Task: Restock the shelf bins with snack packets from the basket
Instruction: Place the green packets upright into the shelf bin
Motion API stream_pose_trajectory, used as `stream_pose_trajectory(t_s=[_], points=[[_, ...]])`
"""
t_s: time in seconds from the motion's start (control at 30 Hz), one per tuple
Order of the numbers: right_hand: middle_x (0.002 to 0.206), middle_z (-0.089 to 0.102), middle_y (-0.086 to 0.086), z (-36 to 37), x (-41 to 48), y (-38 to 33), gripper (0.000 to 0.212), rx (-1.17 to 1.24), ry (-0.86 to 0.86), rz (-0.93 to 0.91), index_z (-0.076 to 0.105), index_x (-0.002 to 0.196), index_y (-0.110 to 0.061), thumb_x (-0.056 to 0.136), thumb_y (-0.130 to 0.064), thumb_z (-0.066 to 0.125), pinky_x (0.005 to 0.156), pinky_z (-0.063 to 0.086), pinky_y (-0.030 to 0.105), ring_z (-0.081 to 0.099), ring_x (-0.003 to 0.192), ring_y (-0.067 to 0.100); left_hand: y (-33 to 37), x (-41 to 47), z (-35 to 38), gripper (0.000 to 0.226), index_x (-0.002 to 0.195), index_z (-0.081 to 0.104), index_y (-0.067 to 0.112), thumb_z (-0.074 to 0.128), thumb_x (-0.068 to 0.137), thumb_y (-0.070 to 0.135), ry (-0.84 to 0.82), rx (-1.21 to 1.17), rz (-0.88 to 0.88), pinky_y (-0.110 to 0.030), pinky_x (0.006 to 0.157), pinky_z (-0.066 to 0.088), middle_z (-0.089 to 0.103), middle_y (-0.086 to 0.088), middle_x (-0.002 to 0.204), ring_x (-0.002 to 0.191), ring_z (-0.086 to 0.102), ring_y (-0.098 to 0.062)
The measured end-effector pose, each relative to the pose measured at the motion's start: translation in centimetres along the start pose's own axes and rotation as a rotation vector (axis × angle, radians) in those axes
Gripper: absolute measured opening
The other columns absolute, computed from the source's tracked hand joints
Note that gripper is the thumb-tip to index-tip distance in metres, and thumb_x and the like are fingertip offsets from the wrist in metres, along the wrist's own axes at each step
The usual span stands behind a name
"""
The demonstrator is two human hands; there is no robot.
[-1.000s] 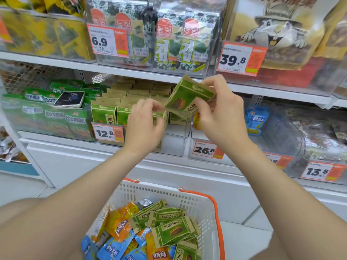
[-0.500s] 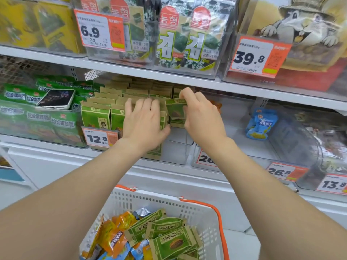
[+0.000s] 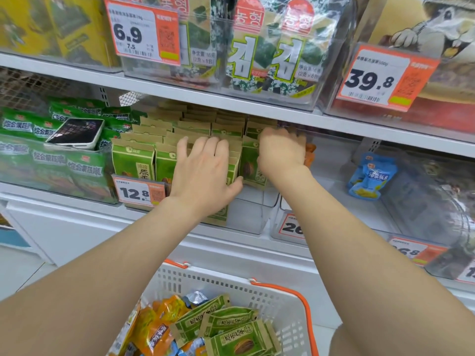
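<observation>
Slotting the green packet [image 3: 250,163] into the bin [image 3: 246,219], right of the 12.8 tag [image 3: 138,192].
L hand [image 3: 205,173] is still pressing flat, fingers straight, on rows above the tag; R hand [image 3: 281,150] is covering the packet's top, fingers hidden, grip unclear. Packet's standing now, not tilting mid-air. The basket [image 3: 231,282] is sitting below the tag.

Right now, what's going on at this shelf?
A person is restocking a clear shelf bin with green snack packets. The left hand presses flat against the front of them, while the right hand curls over the end packet on the right; whether it grips it is hidden. The basket below holds more.
</observation>
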State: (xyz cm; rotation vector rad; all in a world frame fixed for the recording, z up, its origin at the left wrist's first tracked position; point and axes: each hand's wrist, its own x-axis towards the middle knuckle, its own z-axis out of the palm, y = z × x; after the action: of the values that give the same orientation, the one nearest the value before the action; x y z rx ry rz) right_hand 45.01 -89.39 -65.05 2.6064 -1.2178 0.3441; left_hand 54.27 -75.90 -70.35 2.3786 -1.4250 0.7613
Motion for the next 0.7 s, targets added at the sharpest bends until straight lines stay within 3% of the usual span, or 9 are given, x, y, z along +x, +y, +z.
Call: stream_pose_trajectory(t_s=[0.23, 0.4, 0.53, 0.7], points=[[0.130, 0.062, 0.017, 0.7, 1.1, -0.9, 0.042, -0.087, 0.014, 0.054, 0.063, 0.126, -0.009, 0.085, -0.008, 0.073, 0.105, 0.040, 0.045, 0.051, 0.129, 0.040, 0.0, -0.2, -0.3, 0.076, 0.135, 0.055, 0.012, 0.046, 0.085, 0.068, -0.014, -0.010, 0.009, -0.056, 0.114, 0.029, 0.058, -0.007, 0.140, 0.131, 0.051, -0.028], [0.107, 0.071, 0.019, 1.5, 0.2, -1.9, 0.042, -0.128, 0.253, 0.086, 0.063, 0.120, -0.003, 0.081, -0.012, 0.074, 0.093, 0.048, 0.046, 0.065, 0.105, 0.041, 0.0, -0.1, -0.4, 0.076, 0.135, 0.054, 0.012, 0.045, 0.085, 0.068, -0.027, -0.024, 0.008, -0.054, 0.112, 0.031, 0.057, -0.007, 0.142, 0.132, 0.049, -0.028], [0.130, 0.058, 0.018, 1.0, -1.4, -1.8, 0.023, -0.165, 0.209, -0.074, 0.071, 0.112, -0.013, 0.091, -0.013, 0.061, 0.101, 0.040, 0.050, 0.052, 0.120, 0.043, 0.0, -0.2, -0.5, 0.076, 0.136, 0.054, 0.012, 0.048, 0.085, 0.068, -0.028, -0.033, 0.007, -0.054, 0.111, 0.031, 0.057, -0.008, 0.143, 0.134, 0.049, -0.029], [0.130, 0.058, 0.016, 1.0, -2.3, -1.8, 0.023, -0.279, 0.038, -0.187, 0.072, 0.112, -0.019, 0.090, -0.025, 0.069, 0.108, 0.035, 0.052, 0.049, 0.123, 0.039, -0.1, -0.6, -1.0, 0.077, 0.136, 0.053, 0.013, 0.047, 0.084, 0.068, -0.038, -0.065, 0.016, -0.054, 0.113, 0.030, 0.055, -0.008, 0.145, 0.135, 0.047, -0.029]])
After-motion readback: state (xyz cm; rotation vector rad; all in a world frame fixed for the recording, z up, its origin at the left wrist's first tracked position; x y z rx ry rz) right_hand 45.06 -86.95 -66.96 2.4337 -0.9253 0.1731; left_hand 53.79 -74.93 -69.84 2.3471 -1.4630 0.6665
